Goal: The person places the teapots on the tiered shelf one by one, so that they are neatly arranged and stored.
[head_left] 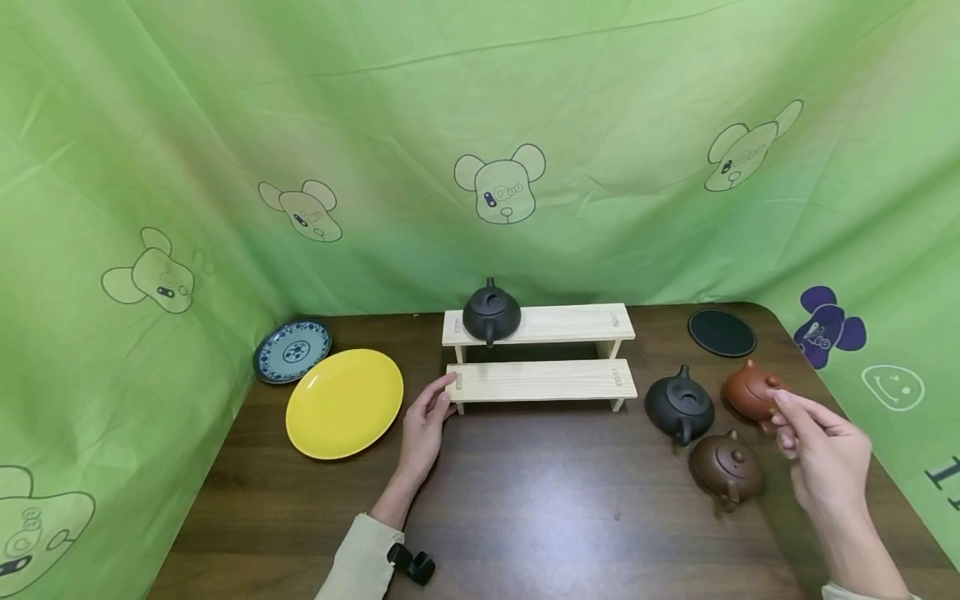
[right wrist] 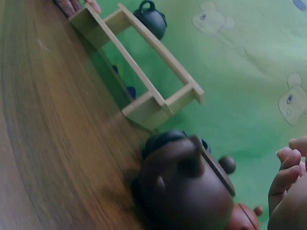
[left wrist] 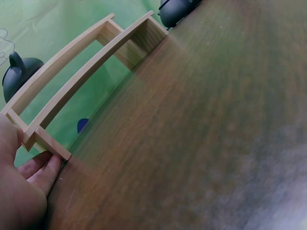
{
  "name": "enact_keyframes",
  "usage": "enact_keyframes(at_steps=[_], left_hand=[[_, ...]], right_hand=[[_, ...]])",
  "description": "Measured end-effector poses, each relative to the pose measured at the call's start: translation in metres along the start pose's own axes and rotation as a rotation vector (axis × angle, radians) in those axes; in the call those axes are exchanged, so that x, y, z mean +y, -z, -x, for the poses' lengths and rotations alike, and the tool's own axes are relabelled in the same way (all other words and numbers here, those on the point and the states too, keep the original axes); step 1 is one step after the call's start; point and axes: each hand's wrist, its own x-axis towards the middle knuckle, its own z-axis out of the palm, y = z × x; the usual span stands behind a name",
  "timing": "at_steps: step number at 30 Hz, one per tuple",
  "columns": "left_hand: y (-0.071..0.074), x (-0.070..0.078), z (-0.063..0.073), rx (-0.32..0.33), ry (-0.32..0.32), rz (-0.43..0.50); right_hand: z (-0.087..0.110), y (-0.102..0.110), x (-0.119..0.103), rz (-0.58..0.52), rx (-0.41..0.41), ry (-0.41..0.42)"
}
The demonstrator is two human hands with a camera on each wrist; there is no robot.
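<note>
My left hand (head_left: 423, 425) grips the left end of a two-tier pale wooden stand (head_left: 540, 382), its thumb at the lower board and fingers by the leg, as the left wrist view shows. On the upper board, toward the left, sits a black teapot (head_left: 491, 312). At the right, my right hand (head_left: 828, 450) is over the near side of a reddish-brown teapot (head_left: 750, 390), fingers bent. In the right wrist view a gap shows between those fingers and the teapot's lid knob. Close by stand a second black teapot (head_left: 678, 406) and a dark brown teapot (head_left: 726, 469).
A yellow plate (head_left: 345, 404) lies left of the stand, beside a blue patterned plate (head_left: 292, 350). Behind the right-hand teapots is a black oval disc (head_left: 722, 332). Green printed cloth (head_left: 600, 233) rises around the dark wooden table (head_left: 540, 500).
</note>
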Motion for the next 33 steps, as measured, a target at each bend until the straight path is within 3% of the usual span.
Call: enact_keyframes(at_steps=[4,7,11,14,21,33], left_hand=[[-0.004,0.019,0.003,0.008,0.042,-0.022],[-0.006,0.028,0.004,0.008,0.034,-0.025],[-0.004,0.019,0.004,0.002,-0.044,-0.016],[-0.004,0.019,0.004,-0.004,-0.062,-0.002],[-0.01,0.042,0.007,0.016,0.058,-0.042],[-0.006,0.026,0.006,-0.006,-0.054,0.004]], right_hand=[[-0.005,0.011,-0.003,0.001,-0.009,-0.013],[-0.009,0.017,-0.005,0.02,0.004,-0.014],[-0.013,0.026,-0.008,0.04,0.026,-0.008],[-0.015,0.033,-0.01,0.053,0.039,-0.01],[-0.02,0.048,-0.013,0.121,0.025,-0.042],[-0.022,0.068,-0.015,0.355,-0.044,-0.139]])
